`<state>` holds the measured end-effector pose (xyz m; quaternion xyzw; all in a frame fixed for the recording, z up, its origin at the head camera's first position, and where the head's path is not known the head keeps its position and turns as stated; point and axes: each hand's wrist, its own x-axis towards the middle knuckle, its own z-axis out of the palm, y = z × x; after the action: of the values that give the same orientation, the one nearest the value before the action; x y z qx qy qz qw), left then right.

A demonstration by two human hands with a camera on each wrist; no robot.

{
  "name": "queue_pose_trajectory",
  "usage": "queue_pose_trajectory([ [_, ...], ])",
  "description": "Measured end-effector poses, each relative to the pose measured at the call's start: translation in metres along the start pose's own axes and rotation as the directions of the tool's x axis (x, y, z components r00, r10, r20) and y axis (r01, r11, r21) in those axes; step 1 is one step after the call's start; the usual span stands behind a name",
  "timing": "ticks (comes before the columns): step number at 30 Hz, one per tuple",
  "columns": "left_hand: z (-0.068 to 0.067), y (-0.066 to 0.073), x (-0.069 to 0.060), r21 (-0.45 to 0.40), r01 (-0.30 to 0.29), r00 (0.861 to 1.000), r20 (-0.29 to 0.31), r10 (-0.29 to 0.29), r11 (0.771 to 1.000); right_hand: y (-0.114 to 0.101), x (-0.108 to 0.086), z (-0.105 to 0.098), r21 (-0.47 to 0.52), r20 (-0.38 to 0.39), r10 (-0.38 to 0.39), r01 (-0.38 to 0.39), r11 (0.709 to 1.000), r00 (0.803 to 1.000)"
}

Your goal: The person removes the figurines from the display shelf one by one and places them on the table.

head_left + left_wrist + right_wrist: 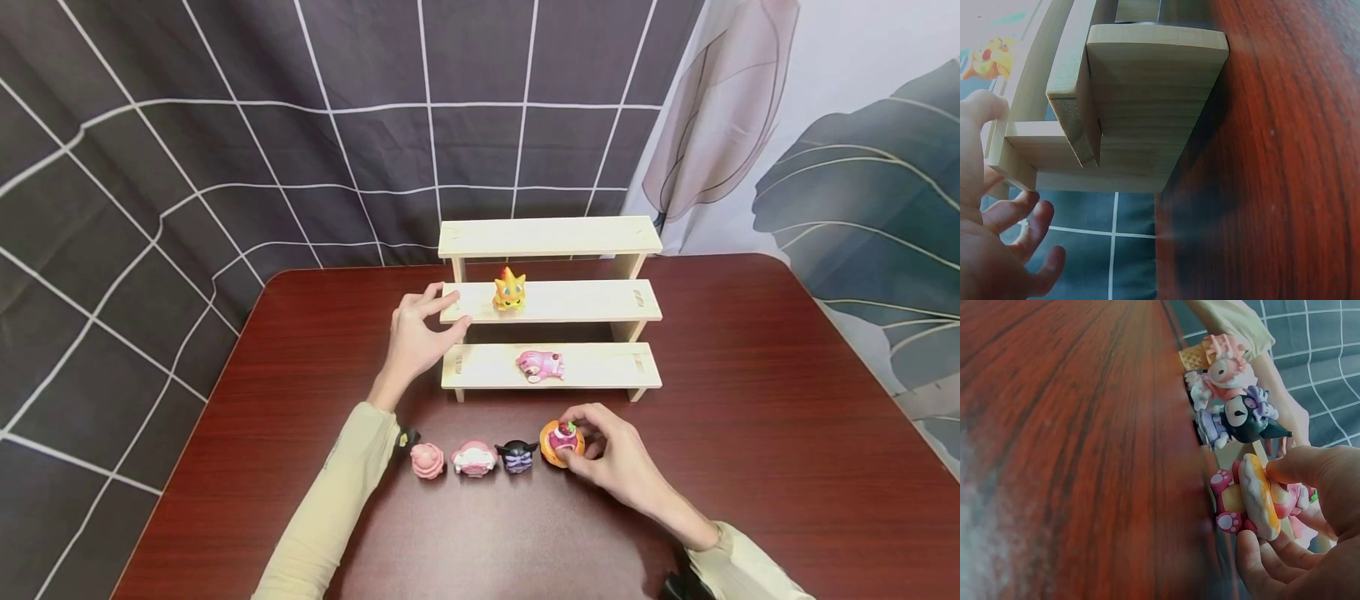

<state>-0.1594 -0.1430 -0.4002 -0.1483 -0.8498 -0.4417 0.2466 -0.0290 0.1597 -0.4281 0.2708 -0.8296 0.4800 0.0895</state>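
My right hand point(611, 454) pinches a toy figurine point(1259, 497) with an orange-and-white ring round its middle and pink feet. A strawberry-like piece tops it in the head view, and it is at the table's level. My left hand point(420, 329) grips the left end of the middle board of a three-step wooden display shelf point(600, 300), thumb at the front edge and fingers farther back. A yellow figurine point(509, 292) sits on the middle step. On the lowest step lies a pink figurine point(540, 365).
Left of the held figurine, a black-and-purple figurine point(517, 456), a pink-and-white figurine point(474, 458) and a pink figurine with a cone point(427, 460) stand in a row on the reddish-brown table point(315, 350). A dark gridded curtain point(375, 142) hangs behind.
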Motion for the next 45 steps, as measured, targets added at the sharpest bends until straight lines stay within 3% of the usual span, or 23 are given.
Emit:
queue_pose_trajectory([
  [10,0.000,0.000,-0.001,-0.004,0.010,1.000,-0.003,-0.010,1.000,0.002,-0.003,0.000,-0.006,0.036,-0.052,0.053,0.999,0.998],
  [29,-0.001,0.000,-0.001,-0.014,0.018,1.000,0.002,-0.018,1.000,0.004,-0.002,-0.004,0.003,0.078,-0.051,0.051,0.999,0.996],
  [37,-0.001,0.001,0.000,-0.005,0.006,1.000,0.000,-0.006,1.000,0.001,-0.001,-0.015,-0.030,0.113,-0.013,0.016,0.999,0.993],
  [45,-0.001,0.001,0.000,-0.003,0.015,1.000,0.007,-0.015,1.000,-0.006,0.007,-0.035,-0.097,-0.017,-0.025,0.023,0.995,1.000],
])
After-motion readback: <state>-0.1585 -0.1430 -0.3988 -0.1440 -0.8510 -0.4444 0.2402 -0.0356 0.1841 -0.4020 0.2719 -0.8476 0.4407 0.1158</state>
